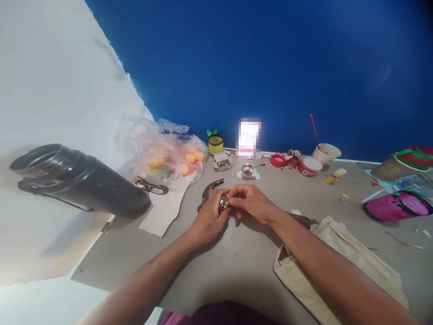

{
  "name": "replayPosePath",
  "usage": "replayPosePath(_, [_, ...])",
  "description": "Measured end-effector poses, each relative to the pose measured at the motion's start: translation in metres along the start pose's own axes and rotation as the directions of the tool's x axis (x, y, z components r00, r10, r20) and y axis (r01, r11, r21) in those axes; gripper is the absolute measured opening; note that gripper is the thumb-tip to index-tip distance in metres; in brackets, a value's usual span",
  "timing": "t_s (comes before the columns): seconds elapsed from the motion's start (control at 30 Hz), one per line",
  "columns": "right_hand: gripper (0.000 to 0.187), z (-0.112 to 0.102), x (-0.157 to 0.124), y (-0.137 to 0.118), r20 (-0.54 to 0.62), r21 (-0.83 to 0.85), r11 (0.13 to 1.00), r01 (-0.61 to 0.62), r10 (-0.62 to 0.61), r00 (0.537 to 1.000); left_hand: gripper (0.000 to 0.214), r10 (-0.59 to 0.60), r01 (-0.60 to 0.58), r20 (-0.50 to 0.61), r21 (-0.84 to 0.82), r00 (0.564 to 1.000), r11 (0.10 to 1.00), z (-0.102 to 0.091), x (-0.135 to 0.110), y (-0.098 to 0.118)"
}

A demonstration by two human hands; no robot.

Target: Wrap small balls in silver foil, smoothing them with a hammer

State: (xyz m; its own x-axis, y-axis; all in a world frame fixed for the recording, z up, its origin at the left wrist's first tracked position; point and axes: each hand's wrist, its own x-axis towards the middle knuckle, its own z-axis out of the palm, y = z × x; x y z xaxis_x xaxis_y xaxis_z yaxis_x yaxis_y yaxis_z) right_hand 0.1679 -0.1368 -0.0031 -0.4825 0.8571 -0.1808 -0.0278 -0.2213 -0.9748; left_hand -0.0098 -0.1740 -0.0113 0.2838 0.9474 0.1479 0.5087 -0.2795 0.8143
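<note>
My left hand (208, 219) and my right hand (252, 202) meet over the middle of the grey table (237, 266). Between their fingertips sits a small shiny ball covered in beads or pins (223, 202). Both hands are closed around it, the right pinching from above, the left cupping from below. A dark brown hammer-like tool (209, 191) lies on the table just behind my left hand. A second shiny ball (247, 169) rests on a white paper square farther back, beside a small open box of metal bits (223, 161).
A black cylinder (81, 180) lies at the left, with glasses (151, 186) and a plastic bag of coloured balls (169, 155) behind. A yellow pot (215, 144), red glue jars (309, 166), a cup with a brush (325, 152) and a glue stick (334, 175) line the back. A cream cloth (341, 266) lies right.
</note>
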Motion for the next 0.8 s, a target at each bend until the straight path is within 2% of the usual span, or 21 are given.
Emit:
replayPosePath(0.3, [0.016, 0.008, -0.001, 0.000, -0.089, -0.149, 0.989, 0.008, -0.021, 0.996, 0.036, -0.005, 0.005, -0.002, 0.006, 1.000, 1.000, 0.003, -0.001, 0.000])
replayPosePath(0.43, [0.023, 0.003, -0.002, -0.004, -0.070, -0.121, 0.992, 0.025, -0.033, 0.997, 0.041, -0.080, 0.074, -0.037, -0.130, 0.996, 0.989, 0.003, 0.002, 0.004])
replayPosePath(0.53, [0.024, -0.007, -0.002, -0.010, -0.152, -0.208, 0.976, 0.055, -0.088, 0.984, 0.042, -0.176, 0.166, -0.010, -0.295, 0.984, 0.941, -0.002, 0.004, 0.008])
replayPosePath(0.6, [0.019, -0.014, -0.002, -0.014, -0.224, -0.425, 0.904, 0.051, -0.159, 0.962, 0.041, -0.218, 0.205, 0.013, -0.401, 0.976, 0.893, -0.007, 0.005, 0.009])
replayPosePath(0.63, [0.016, -0.016, -0.003, -0.016, -0.233, -0.556, 0.831, 0.031, -0.191, 0.954, 0.040, -0.230, 0.214, 0.019, -0.443, 0.973, 0.871, -0.009, 0.005, 0.010])
replayPosePath(0.7, [0.013, -0.016, -0.005, -0.018, -0.190, -0.769, 0.639, -0.028, -0.187, 0.964, 0.040, -0.238, 0.209, 0.007, -0.500, 0.971, 0.840, -0.014, 0.006, 0.011])
replayPosePath(0.8, [0.024, -0.010, -0.007, -0.012, -0.099, -0.914, 0.403, -0.046, -0.112, 0.989, 0.046, -0.231, 0.147, -0.084, -0.554, 0.969, 0.820, -0.019, 0.006, 0.013])
